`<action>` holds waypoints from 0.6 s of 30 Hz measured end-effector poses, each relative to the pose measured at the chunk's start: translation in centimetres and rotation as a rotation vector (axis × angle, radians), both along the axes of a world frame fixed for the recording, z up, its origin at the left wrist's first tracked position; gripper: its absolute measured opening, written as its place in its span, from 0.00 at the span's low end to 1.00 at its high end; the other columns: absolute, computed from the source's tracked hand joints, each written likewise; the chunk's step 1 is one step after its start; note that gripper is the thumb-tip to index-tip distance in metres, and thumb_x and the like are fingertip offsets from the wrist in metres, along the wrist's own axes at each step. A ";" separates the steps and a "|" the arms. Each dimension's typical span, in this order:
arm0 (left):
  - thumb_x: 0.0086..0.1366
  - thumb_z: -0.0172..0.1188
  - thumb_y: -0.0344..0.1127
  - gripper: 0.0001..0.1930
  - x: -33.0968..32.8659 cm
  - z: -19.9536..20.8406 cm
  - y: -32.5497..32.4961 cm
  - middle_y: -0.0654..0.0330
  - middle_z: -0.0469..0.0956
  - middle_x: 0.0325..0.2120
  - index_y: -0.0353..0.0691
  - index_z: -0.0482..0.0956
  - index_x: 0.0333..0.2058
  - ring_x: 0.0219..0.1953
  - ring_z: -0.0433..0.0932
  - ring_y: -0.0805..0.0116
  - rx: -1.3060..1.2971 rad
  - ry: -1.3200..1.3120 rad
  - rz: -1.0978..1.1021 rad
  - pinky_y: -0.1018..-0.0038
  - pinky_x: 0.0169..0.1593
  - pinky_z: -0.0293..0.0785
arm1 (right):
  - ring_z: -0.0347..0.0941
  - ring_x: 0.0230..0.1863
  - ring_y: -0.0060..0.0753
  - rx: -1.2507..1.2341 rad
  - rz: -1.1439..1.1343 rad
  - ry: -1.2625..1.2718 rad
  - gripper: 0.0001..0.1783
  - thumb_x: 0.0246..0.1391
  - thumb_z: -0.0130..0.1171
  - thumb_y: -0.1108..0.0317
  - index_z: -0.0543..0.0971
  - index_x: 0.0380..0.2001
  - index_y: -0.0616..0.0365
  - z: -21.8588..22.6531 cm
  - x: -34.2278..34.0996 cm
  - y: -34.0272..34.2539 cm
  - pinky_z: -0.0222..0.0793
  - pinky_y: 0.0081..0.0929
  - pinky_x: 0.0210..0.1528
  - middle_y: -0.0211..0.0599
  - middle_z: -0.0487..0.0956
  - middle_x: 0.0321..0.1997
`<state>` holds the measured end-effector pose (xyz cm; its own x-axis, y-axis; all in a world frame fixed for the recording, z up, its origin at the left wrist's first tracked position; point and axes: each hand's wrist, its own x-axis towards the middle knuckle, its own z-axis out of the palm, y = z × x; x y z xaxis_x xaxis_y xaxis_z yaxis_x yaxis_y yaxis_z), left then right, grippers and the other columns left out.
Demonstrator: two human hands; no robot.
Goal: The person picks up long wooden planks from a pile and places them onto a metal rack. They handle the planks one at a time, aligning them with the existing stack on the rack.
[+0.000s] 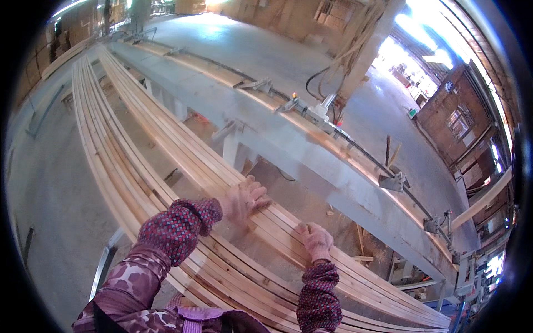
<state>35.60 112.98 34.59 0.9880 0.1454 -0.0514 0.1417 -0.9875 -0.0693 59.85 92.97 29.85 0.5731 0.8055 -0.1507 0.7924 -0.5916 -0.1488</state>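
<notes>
Two bundles of long, narrow wooden strips run from the far left to the near right. My left hand [244,198], in a pale work glove, lies across the farther bundle [177,150], its fingers curled over the far edge; it is slightly blurred. To its right, my gloved right hand [316,241] is closed over the far edge of the same bundle. The nearer bundle [114,161] lies closer to my body, passing beneath my left forearm. Patterned sleeve covers span both wrists. The undersides of the strips and my thumbs are hidden.
A long grey metal machine bed [311,158] with clamps and a rail runs beyond the strips. Metal supports [105,261] stand under the nearer bundle. Wood scraps [361,258] lie below the bed. A thick post [361,55] with hanging cables rises behind it.
</notes>
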 end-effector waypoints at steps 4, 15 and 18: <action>0.48 0.65 0.58 0.44 -1.1 -3.3 0.9 0.51 0.66 0.57 0.52 0.67 0.65 0.62 0.63 0.48 0.051 -0.118 0.034 0.47 0.71 0.48 | 0.79 0.51 0.46 0.007 -0.001 0.036 0.30 0.60 0.46 0.32 0.84 0.46 0.39 0.4 -1.2 0.7 0.72 0.46 0.53 0.38 0.84 0.47; 0.35 0.72 0.67 0.59 -0.7 -1.6 0.9 0.47 0.63 0.60 0.49 0.62 0.67 0.66 0.59 0.44 -0.044 0.058 0.063 0.44 0.73 0.42 | 0.78 0.49 0.51 0.084 0.010 -0.001 0.28 0.63 0.43 0.36 0.84 0.41 0.42 -0.6 -0.9 0.7 0.72 0.46 0.51 0.41 0.84 0.44; 0.36 0.72 0.67 0.58 -0.1 -1.1 0.9 0.47 0.63 0.60 0.49 0.63 0.66 0.66 0.59 0.44 -0.094 0.059 0.046 0.44 0.73 0.43 | 0.78 0.50 0.51 0.088 0.010 0.002 0.27 0.64 0.44 0.37 0.84 0.42 0.43 -0.5 -0.5 0.3 0.72 0.46 0.52 0.42 0.84 0.45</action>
